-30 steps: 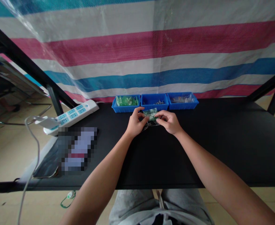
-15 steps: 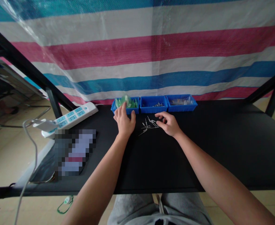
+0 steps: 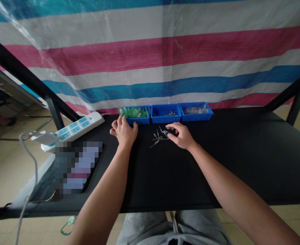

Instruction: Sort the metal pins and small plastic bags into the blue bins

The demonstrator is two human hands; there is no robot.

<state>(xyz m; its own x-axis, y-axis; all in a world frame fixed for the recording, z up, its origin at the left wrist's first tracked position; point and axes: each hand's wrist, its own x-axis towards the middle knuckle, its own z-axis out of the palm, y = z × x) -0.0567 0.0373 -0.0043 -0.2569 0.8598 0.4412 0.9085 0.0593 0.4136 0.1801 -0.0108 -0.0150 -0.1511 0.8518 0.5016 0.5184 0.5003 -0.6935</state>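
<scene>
My left hand [image 3: 124, 132] is at the front left corner of a blue bin [image 3: 141, 120] heaped with green plastic-looking pieces [image 3: 137, 112]. Its fingers are spread, and I see nothing held in them. Several thin silvery pins, rather like blind rivets [image 3: 158, 136], lie scattered on the black tabletop. Just right of them rests my right hand [image 3: 182, 136], fingers curved and thumb apart, the tips beside the nearest pins. The space under that palm is hidden.
Small metal parts lie in the middle blue bin [image 3: 166, 119]; the right blue bin [image 3: 197, 116] holds a clear bag. A white power strip [image 3: 74, 131] with a plugged-in charger and a blurred-out phone-like slab [image 3: 80, 170] are on the left. A striped sheet [image 3: 139, 58] hangs behind.
My left hand has come back and left from over the green pieces to the bin's front corner. A raised green clump has dropped flat. My right hand has hardly moved.
</scene>
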